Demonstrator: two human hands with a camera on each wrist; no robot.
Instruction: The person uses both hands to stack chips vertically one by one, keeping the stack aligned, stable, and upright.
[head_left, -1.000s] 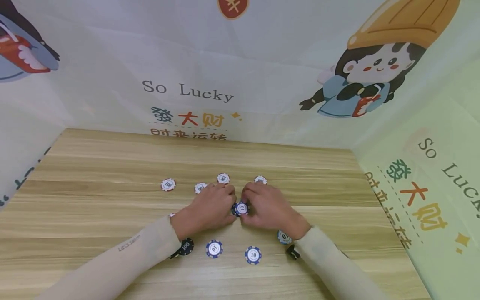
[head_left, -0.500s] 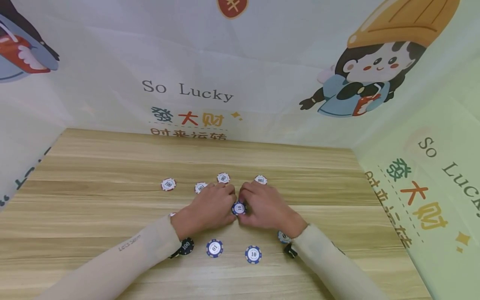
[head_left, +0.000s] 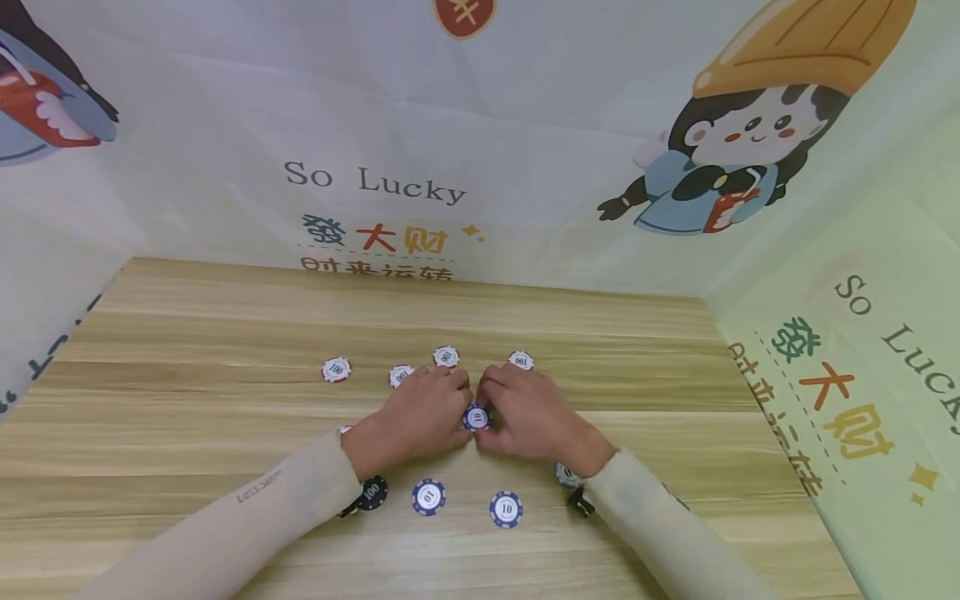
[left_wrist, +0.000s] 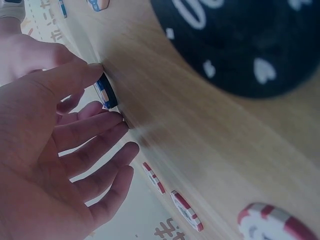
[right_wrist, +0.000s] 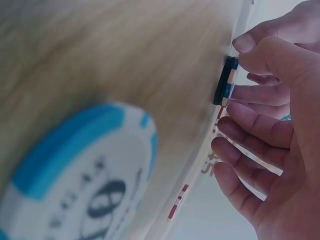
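A blue-and-white poker chip marked 10 (head_left: 476, 417) lies squarely on a black poker chip (right_wrist: 218, 89), which shows as a dark edge beneath it in the right wrist view. My left hand (head_left: 420, 417) holds the small stack from the left, its thumb and index finger at the rim. From the right side, my right hand (head_left: 531, 414) holds the same stack between thumb and index finger. The other fingers of both hands stay loosely bent and off the stack. Seen from the head, the hands cover part of the stack's sides.
White-and-red chips (head_left: 337, 369) lie in a loose row beyond the hands. Nearer are a black 100 chip (head_left: 372, 492), two blue 10 chips (head_left: 429, 497) and a light-blue chip (head_left: 567, 474) by the right wrist. Printed cloth walls (head_left: 525, 208) border the wooden table (head_left: 225, 333).
My right hand has shifted slightly left, and the blue chip slid left until it covers the black chip below. My left hand has stayed in place. Little differs over the last half second.
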